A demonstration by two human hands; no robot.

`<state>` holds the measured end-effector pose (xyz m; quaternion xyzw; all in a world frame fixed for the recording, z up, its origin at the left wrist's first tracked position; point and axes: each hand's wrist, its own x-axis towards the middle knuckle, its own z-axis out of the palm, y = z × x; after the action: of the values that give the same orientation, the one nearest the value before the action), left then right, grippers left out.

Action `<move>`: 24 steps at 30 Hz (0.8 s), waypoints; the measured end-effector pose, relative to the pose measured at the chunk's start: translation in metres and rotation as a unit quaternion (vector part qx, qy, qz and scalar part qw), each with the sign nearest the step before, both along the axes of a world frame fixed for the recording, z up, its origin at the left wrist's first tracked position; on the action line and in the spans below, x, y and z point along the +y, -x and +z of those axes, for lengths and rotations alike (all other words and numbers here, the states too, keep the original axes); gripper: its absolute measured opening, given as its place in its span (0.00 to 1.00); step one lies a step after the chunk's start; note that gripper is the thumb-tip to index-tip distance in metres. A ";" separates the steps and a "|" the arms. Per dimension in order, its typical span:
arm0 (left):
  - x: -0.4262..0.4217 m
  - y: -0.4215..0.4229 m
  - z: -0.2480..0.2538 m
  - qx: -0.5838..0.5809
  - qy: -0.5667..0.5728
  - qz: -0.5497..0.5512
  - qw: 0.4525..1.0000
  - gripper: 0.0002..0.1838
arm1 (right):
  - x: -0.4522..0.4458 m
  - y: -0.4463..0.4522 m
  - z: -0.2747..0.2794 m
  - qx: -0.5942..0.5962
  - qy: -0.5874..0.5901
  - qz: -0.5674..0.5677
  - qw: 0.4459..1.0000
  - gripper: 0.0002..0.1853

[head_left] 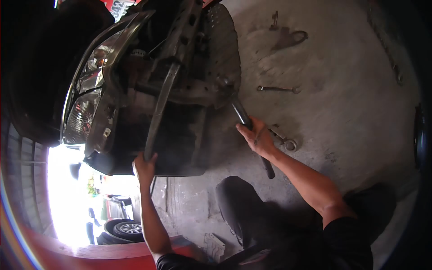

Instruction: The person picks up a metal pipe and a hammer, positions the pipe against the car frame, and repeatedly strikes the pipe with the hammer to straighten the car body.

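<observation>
A long pry bar [160,108] runs up from my left hand [145,170] into the metal parts under the vehicle's front. The fingers of that hand are closed round its lower end. My right hand [256,137] is wrapped round a dark metal pipe [240,111], whose upper end meets the suspension arm [223,85]; its lower end sticks out below my hand. Left of the pry bar is the vehicle's headlight [85,108]. Right of it hangs the brake disc's round dark shield [223,40].
On the concrete floor lie a combination wrench [278,89], a tool with a ring end [289,144] near my right forearm, and a small metal piece [274,21]. A red surface [121,262] borders the lower left. Beyond it a wheel [128,228] shows in bright light.
</observation>
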<state>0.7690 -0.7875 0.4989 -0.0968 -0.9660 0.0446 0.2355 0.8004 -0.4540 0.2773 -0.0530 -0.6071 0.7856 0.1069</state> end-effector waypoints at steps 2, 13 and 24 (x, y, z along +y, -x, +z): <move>0.011 -0.018 0.005 -0.093 -0.094 0.027 0.991 0.17 | -0.004 0.001 -0.008 0.017 -0.023 -0.008 1.000 0.18; 0.017 -0.099 0.009 -0.425 -0.516 -0.016 0.744 0.38 | 0.008 -0.007 0.024 -0.045 0.001 0.041 0.998 0.13; 0.035 -0.103 -0.057 -0.405 -0.829 -0.285 0.260 0.47 | 0.025 -0.007 0.090 0.046 -0.144 -0.100 0.983 0.12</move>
<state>0.8723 -0.7525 0.4415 -0.1231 -0.3563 -0.8953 -0.2373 0.8073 -0.4287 0.3673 -0.0618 -0.6998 0.6770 0.2193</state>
